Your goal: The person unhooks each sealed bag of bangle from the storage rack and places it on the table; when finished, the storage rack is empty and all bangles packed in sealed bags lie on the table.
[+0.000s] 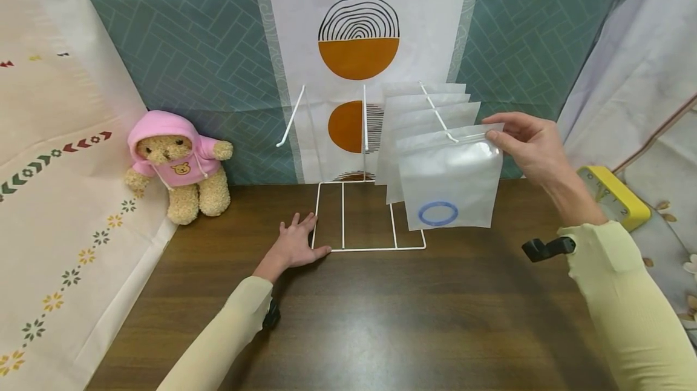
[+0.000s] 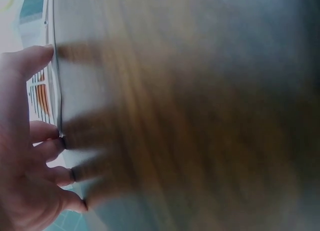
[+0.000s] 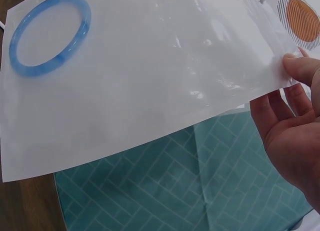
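A white wire rack (image 1: 376, 250) stands on the wooden table, its prongs reaching forward. From its right prong (image 1: 437, 114) hang several translucent white zip bags (image 1: 463, 114). The frontmost bag (image 1: 452, 176) holds a blue ring-shaped bangle (image 3: 86, 18) near its bottom. My right hand (image 1: 533, 143) pinches this bag's upper right corner between thumb and fingers; the bag's top edge is at the prong's tip. Down at the rack's left front base corner, my left hand (image 1: 294, 243) rests with spread fingers touching the wire and table. The left wrist view shows its fingertips along the wire.
A teddy bear (image 1: 182, 164) in a pink hoodie sits at the back left. A yellow clock (image 1: 615, 197) stands at the right, beyond my right forearm. The rack's left prong (image 1: 291, 115) and middle prong (image 1: 365, 118) carry nothing. Patterned cloth hangs behind.
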Action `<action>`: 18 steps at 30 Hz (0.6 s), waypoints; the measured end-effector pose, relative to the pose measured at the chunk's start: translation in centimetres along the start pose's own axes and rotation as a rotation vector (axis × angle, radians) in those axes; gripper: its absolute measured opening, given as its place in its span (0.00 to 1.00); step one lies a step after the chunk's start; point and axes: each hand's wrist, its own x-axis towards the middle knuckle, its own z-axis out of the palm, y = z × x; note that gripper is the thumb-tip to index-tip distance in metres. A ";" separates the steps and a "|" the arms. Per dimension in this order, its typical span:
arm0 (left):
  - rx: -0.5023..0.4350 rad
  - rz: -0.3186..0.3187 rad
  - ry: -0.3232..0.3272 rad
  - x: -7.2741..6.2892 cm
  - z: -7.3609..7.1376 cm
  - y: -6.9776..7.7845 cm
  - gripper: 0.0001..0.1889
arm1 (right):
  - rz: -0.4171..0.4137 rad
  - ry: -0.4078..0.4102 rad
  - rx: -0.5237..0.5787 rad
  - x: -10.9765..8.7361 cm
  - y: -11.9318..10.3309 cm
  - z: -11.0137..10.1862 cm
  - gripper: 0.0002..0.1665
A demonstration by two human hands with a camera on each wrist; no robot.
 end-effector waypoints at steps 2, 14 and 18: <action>0.003 -0.001 -0.003 0.0 0.0 0.0 0.49 | 0.002 0.003 0.010 -0.1 0.0 0.0 0.15; 0.024 -0.005 -0.020 0.2 0.0 -0.1 0.49 | -0.068 -0.025 0.363 -0.9 -0.2 0.1 0.14; 0.021 -0.003 -0.021 0.1 0.0 -0.1 0.49 | -0.089 -0.025 0.388 -1.4 -0.6 -0.1 0.15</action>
